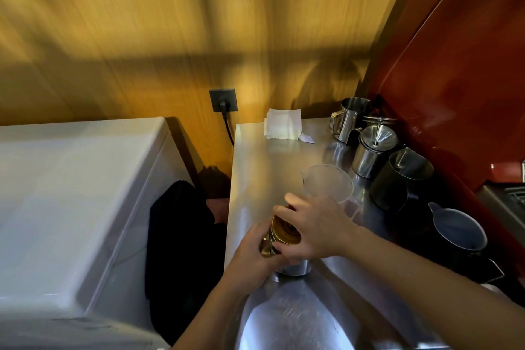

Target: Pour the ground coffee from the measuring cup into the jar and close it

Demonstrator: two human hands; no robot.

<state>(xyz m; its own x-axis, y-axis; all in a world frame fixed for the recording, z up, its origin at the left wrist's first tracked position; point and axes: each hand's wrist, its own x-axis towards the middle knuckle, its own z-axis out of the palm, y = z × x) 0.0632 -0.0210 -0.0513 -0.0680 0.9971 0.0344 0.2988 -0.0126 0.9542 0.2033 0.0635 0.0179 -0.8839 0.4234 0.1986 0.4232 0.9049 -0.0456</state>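
Steel counter [255, 167] holds your jar [292, 267] near its front edge. Your right hand [315, 227] grips the gold lid [285, 231] on top, and your left hand [252, 253] grips its clasp. The clear measuring cup [326, 182] stands just behind.

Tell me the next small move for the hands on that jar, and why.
Probably press the lid down and snap the clasp. Both hands, left hand and right hand, are on the top of the jar, and the measuring cup stands aside, looking empty.
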